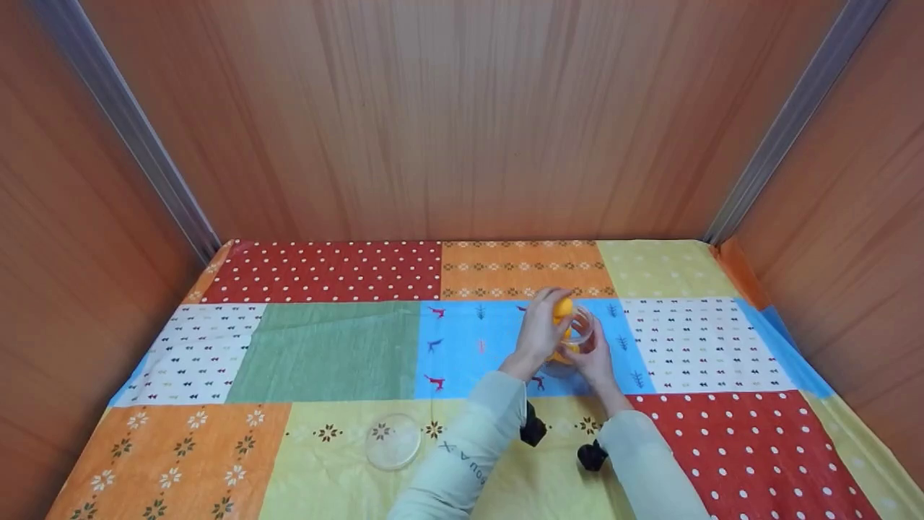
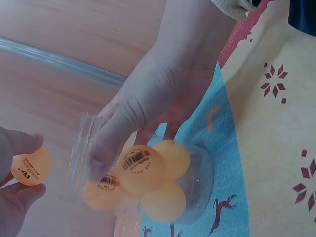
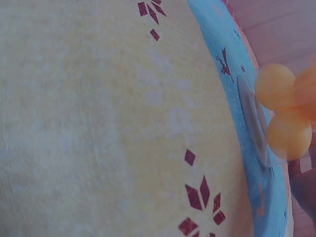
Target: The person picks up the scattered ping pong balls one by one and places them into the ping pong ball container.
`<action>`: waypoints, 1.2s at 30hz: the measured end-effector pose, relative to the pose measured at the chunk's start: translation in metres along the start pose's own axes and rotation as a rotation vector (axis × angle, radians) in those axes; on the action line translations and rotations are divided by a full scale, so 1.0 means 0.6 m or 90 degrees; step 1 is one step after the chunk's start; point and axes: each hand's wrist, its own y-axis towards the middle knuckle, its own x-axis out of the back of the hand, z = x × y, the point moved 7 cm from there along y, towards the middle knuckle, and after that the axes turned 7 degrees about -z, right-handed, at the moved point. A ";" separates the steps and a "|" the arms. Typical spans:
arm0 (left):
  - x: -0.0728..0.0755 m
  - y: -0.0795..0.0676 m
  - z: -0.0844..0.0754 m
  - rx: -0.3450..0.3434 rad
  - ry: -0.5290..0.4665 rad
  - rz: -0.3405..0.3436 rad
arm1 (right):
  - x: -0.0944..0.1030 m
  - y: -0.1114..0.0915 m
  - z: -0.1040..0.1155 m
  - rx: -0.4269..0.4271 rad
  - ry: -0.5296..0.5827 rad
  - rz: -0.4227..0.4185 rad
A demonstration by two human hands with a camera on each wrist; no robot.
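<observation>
My left hand pinches an orange ping-pong ball between thumb and fingers, just outside the mouth of a clear plastic jar. The right hand grips that jar around its upper part, thumb near the rim. Several more orange ping-pong balls with printed marks lie inside the jar, seen through its wall. In the head view the jar stands between both hands and is partly covered by them. The right wrist view shows the jar's base over the blue cloth, with orange balls above it.
A round clear lid lies on the yellow patch at the front, left of the left forearm. A patchwork cloth covers the table. Wood-grain panels rise at the back and both sides, with metal strips at the corners.
</observation>
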 end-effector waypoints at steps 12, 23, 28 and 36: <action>-0.007 -0.001 -0.007 -0.016 0.016 0.025 | 0.004 0.003 -0.005 -0.018 -0.045 -0.002; 0.004 -0.006 0.011 0.013 0.038 0.033 | 0.002 0.002 -0.001 -0.021 -0.045 0.008; 0.017 -0.009 0.021 -0.008 0.048 0.030 | 0.003 0.001 0.000 -0.024 -0.042 0.001; 0.046 -0.014 0.048 -0.059 0.064 0.008 | 0.005 0.003 0.002 -0.006 -0.025 0.008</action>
